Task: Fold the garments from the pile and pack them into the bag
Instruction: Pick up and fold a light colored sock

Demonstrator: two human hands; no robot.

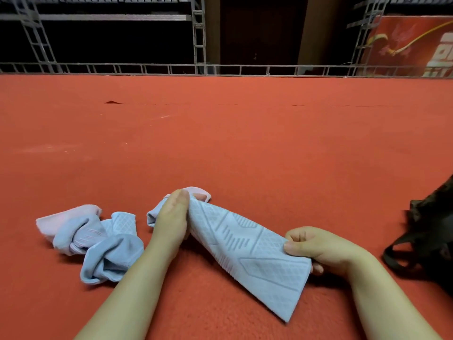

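A light blue patterned garment [247, 249] with a pink end lies stretched across the red carpet in front of me. My left hand [172, 217] grips it near its far, pink-edged end. My right hand [311, 246] pinches its near right edge between thumb and fingers. A second garment [98, 239] of the same blue and pink fabric lies crumpled on the carpet to the left, apart from my hands. The dark bag [426, 241] with black strap handles sits at the right edge, partly cut off by the frame.
Red carpet [220, 143] covers the whole floor ahead. A grey metal truss [201, 35] and low rail run along its far edge, with dark space behind. A red printed banner [414, 45] leans at the back right.
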